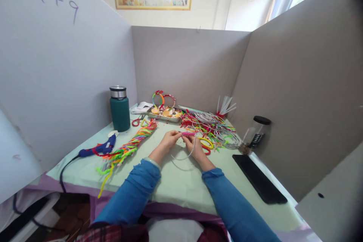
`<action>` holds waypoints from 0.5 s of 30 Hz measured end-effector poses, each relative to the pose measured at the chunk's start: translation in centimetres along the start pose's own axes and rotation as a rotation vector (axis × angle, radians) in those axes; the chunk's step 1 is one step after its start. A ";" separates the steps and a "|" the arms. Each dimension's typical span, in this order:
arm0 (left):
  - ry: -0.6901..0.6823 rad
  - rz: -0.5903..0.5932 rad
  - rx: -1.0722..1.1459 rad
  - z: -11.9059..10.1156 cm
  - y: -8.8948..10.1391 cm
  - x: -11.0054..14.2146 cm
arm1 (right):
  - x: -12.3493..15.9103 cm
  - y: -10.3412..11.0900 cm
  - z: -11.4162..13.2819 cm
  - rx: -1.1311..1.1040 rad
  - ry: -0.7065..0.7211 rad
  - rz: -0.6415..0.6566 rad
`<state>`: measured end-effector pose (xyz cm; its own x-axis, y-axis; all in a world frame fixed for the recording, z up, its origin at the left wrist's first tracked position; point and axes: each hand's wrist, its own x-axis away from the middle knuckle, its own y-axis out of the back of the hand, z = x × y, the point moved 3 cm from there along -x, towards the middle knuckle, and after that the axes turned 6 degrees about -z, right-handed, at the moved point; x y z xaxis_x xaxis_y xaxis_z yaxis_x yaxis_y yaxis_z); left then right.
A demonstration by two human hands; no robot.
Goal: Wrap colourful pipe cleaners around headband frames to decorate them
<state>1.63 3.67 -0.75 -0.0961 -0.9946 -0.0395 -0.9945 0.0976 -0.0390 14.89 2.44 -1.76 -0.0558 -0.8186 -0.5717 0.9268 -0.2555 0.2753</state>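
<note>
Both hands meet over the middle of the table. Between them is a thin grey hoop (pixel 185 159) with a stretch of pink pipe cleaner (pixel 188 134) wound round its upper part. My left hand (pixel 171 140) pinches the left end of the pink stretch. My right hand (pixel 194 146) grips just below it, fingers closed, and the hoop hangs down in front of that hand. Yellow-handled scissors (pixel 208 143) and a red handle lie right beside my right hand. To the left of my left hand rests a twisted bundle of colourful pipe cleaners (pixel 136 138).
A blue glue gun (pixel 99 148) with its cord lies left, by a green bottle (pixel 119 109). Behind are a metal tray (pixel 166 118) of small pieces with wrapped hoops, and a pile of grey hoops (pixel 227 136). A clear bottle (pixel 258 132) and black slab (pixel 258 177) are at right.
</note>
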 end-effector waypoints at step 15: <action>0.176 0.354 0.179 -0.1 0.4 0.1 | -0.2 0.2 -0.9 -0.305 -0.207 0.037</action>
<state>1.20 3.64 -0.67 -0.4510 -0.8881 0.0886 -0.8773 0.4228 -0.2269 15.42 3.00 -2.36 -0.0656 -0.9189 -0.3890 0.9959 -0.0846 0.0317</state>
